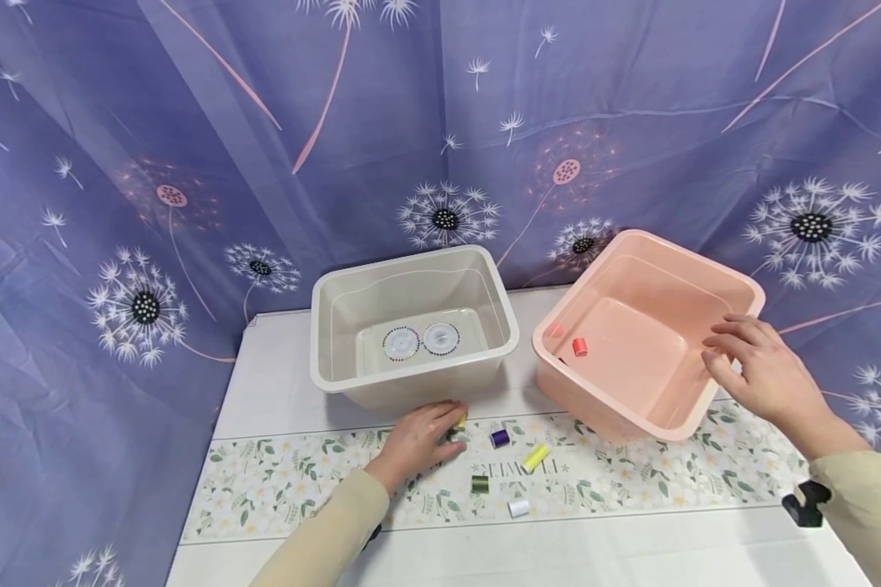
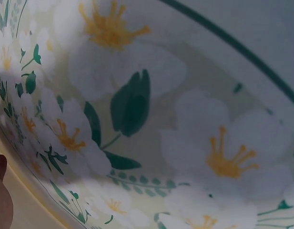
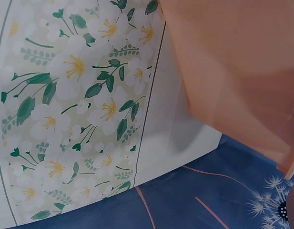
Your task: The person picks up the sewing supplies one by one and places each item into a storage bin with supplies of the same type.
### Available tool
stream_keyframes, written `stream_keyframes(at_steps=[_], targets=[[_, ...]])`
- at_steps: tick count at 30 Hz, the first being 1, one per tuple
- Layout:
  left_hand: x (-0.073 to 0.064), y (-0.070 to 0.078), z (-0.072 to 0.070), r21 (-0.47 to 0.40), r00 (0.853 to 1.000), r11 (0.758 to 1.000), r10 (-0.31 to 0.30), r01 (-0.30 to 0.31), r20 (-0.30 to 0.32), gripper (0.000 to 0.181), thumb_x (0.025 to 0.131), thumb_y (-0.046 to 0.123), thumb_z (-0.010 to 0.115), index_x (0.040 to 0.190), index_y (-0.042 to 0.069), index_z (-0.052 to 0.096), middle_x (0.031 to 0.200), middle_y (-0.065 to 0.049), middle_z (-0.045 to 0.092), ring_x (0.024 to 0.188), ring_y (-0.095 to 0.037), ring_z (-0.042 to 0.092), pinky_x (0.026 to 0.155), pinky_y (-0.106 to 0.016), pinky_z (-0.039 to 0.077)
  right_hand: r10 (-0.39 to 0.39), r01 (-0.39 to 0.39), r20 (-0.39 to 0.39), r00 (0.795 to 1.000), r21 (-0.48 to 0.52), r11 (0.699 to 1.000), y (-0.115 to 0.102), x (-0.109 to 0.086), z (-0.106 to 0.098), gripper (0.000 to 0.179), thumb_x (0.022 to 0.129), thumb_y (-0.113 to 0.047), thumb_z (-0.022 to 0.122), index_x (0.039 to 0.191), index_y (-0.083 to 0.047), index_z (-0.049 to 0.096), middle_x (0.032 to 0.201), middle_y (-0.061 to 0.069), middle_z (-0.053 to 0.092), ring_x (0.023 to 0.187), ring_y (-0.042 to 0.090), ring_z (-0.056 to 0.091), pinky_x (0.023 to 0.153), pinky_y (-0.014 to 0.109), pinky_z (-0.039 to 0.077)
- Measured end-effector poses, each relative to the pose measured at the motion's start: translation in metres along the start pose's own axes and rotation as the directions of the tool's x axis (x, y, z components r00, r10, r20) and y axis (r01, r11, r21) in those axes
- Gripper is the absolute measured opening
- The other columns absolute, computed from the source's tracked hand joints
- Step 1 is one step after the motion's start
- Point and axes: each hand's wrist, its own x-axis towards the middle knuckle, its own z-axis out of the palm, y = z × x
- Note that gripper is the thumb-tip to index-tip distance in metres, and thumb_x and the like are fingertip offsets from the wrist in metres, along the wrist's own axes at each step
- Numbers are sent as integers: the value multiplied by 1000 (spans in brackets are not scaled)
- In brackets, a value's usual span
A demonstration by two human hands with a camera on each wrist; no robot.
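Note:
In the head view my left hand (image 1: 420, 440) is low over the table, its fingertips at a small yellow thing (image 1: 462, 421) that they partly cover; the thumb stands apart. To its right lie thread spools: purple (image 1: 500, 439), yellow (image 1: 537, 458), dark green (image 1: 480, 484) and white (image 1: 519, 509). My right hand (image 1: 759, 367) is over the right rim of the pink basin (image 1: 646, 428), fingers loosely bent, with nothing seen in them. Inside that basin lies a red spool (image 1: 580, 347). Both wrist views show mostly printed cloth, with only a sliver of each hand.
Behind my left hand stands a grey basin (image 1: 411, 383) holding two round pin wheels, one left (image 1: 401, 344) and one right (image 1: 441, 339). A flowered runner (image 1: 279, 481) crosses the white table. A blue dandelion curtain (image 1: 382, 147) hangs behind the basins.

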Motion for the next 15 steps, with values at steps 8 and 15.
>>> stream_keyframes(at_steps=[8, 15], targets=[[1, 2, -1, 10, 1000, 1000, -1, 1, 1, 61, 97, 41, 80, 148, 12, 63, 144, -5, 68, 131, -25, 66, 112, -41, 54, 8, -8, -2, 1000, -3, 1000, -1, 0, 0, 28, 103, -21, 63, 114, 3, 74, 137, 26, 60, 135, 51, 45, 124, 58, 32], [2, 3, 0, 2, 1000, 1000, -25, 25, -7, 54, 98, 37, 79, 144, 12, 67, 141, -3, 70, 129, -22, 67, 112, -38, 54, 16, -16, -2, 1000, -4, 1000, -2, 0, 0, 28, 103, -21, 63, 114, 2, 74, 137, 26, 60, 136, 50, 45, 121, 61, 35]])
